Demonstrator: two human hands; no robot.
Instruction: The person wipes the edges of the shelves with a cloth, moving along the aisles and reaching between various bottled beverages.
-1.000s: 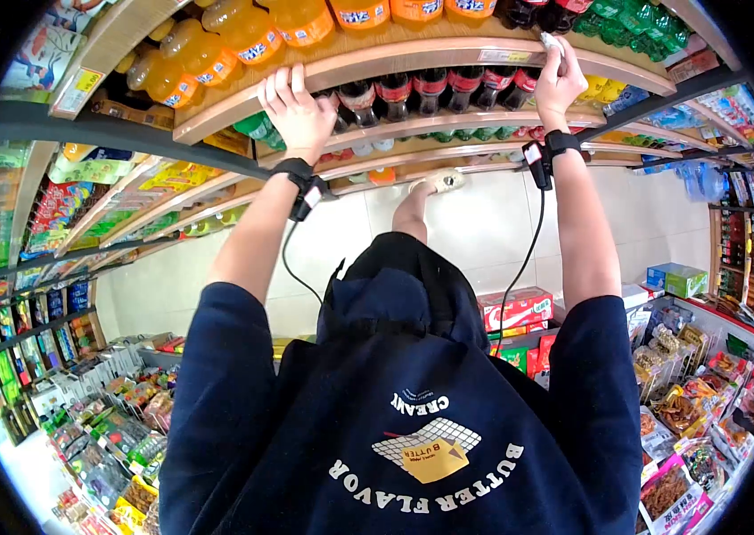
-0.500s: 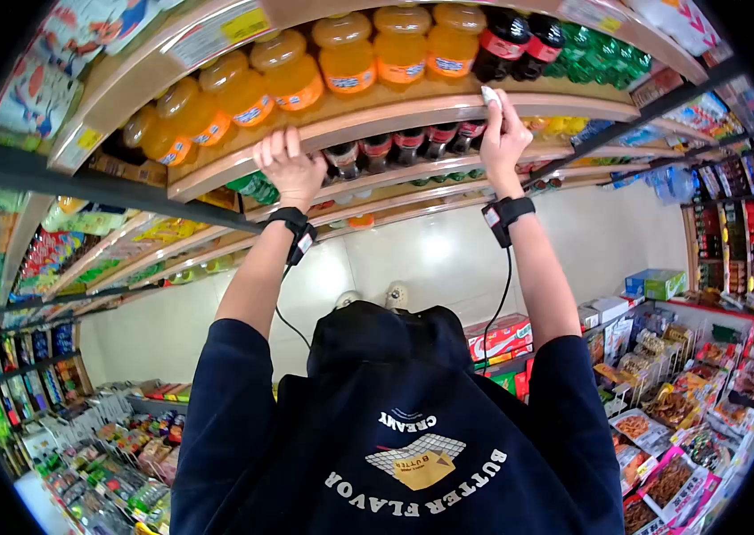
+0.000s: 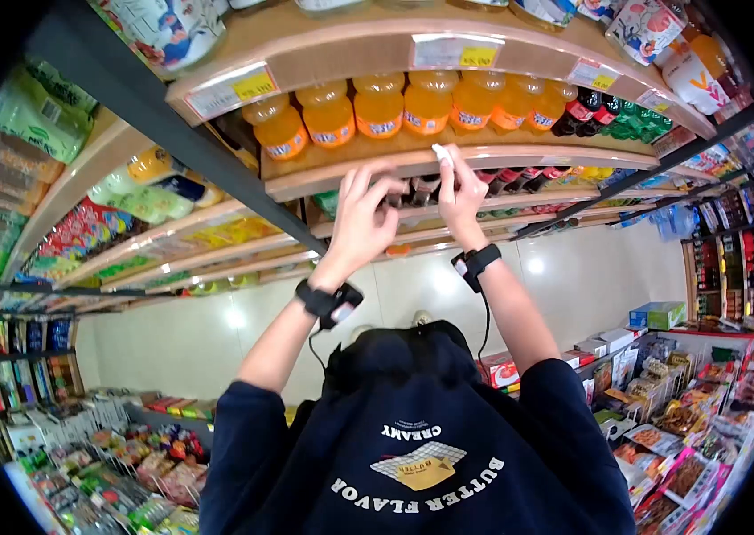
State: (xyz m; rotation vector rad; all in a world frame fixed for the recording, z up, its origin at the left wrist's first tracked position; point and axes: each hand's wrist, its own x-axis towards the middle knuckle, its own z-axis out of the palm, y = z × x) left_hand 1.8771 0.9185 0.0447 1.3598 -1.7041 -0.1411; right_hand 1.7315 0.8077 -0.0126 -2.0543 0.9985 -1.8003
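At upper centre, the left hand point(image 3: 363, 218) curves its fingers loosely apart, apparently empty; rightward, a white wad point(image 3: 440, 152) sits at the shelf edge point(image 3: 533, 159), pinched narrowly by the right hand point(image 3: 462, 201); light, even pressure should suit.

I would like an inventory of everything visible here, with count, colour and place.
shelves: several, tan, ahead
orange bottles: about seven, orange, shelf ahead
dark bottles: several, black, farther right
green bottles: several, green, beyond those
price labels: several, white-yellow, upper shelf edge
snack packets: many, multicoloured, lower right
floor: one, pale, below
small item: one, white, in right hand
wrist devices: two, black, wrists
sweatshirt: one, dark navy, lower centre
left hand: one, bare, near shelf edge
right hand: one, bare, beside left
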